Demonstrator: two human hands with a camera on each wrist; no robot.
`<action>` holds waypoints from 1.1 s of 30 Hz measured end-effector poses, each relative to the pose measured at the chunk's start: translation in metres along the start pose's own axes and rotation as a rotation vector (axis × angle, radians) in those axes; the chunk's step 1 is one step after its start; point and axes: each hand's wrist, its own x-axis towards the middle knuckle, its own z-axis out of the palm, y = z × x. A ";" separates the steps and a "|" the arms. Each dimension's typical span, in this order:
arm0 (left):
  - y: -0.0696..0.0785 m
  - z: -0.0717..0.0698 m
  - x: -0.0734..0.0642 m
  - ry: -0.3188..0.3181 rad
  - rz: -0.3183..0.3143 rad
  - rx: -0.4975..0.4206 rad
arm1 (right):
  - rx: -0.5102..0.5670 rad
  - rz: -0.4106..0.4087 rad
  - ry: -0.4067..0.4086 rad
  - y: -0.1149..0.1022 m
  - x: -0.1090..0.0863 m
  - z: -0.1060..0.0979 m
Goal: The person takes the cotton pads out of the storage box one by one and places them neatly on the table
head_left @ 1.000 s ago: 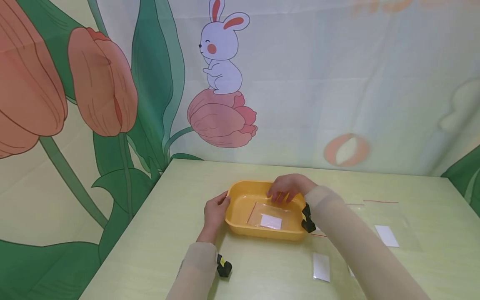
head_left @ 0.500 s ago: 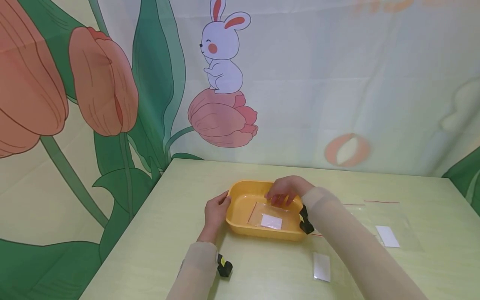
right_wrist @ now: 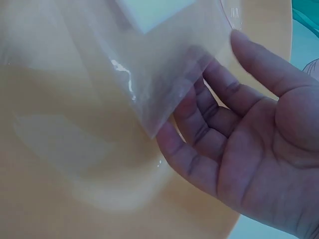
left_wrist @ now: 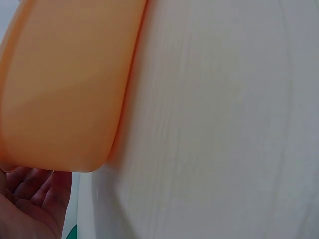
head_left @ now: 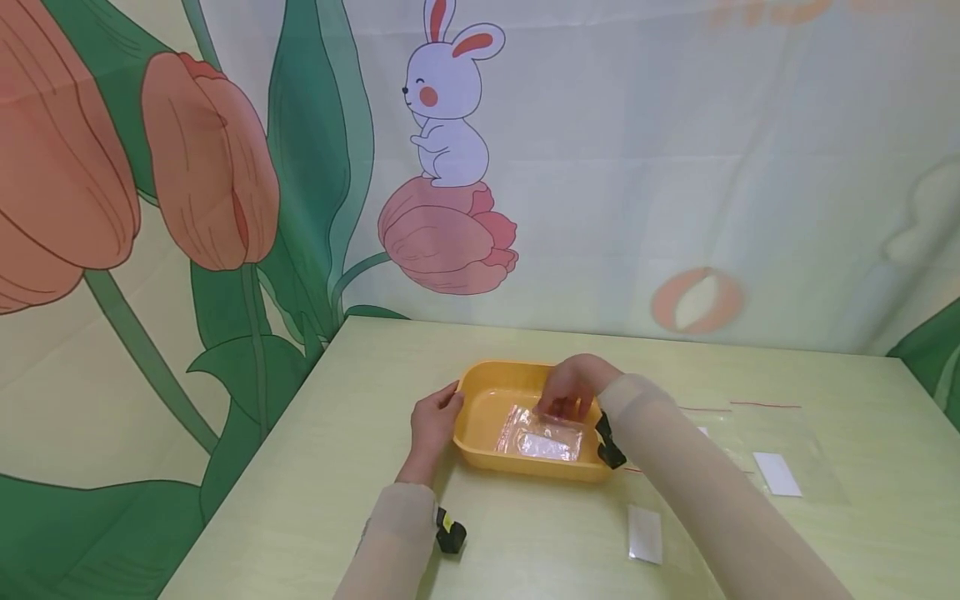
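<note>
A yellow plastic basin (head_left: 477, 421) stands on the table. My left hand (head_left: 433, 423) grips its left rim; in the left wrist view the curled fingers (left_wrist: 52, 196) sit behind the basin's end wall. Inside the basin lies a clear zip bag (head_left: 570, 433) with a white label, its surface creased and shiny. Reaching in from the right, my right hand (head_left: 568, 390) holds that bag's edge. In the right wrist view the bag (right_wrist: 144, 74) covers some fingertips, seen through the film, while the thumb lies on its other side.
Right of the basin, several flat clear zip bags lie on the table, including a bag with a white label (head_left: 778, 475) and a bag with a white label (head_left: 645, 535) nearer the front. A printed cloth (head_left: 585, 167) hangs behind the table.
My right hand has dipped lower into the basin and taken the bag's edge; the bag has shifted and its film now looks wrinkled. My left hand stays on the rim.
</note>
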 end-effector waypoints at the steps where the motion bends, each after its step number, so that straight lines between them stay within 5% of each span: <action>1: 0.000 0.000 0.000 0.001 0.000 -0.001 | -0.011 0.003 -0.007 0.000 0.001 0.000; 19: -0.001 0.000 0.000 0.006 0.000 -0.003 | -0.090 -0.028 -0.103 -0.006 -0.003 0.000; 33: 0.001 -0.001 -0.001 0.001 0.011 -0.003 | -0.098 -0.119 -0.023 -0.009 -0.021 -0.003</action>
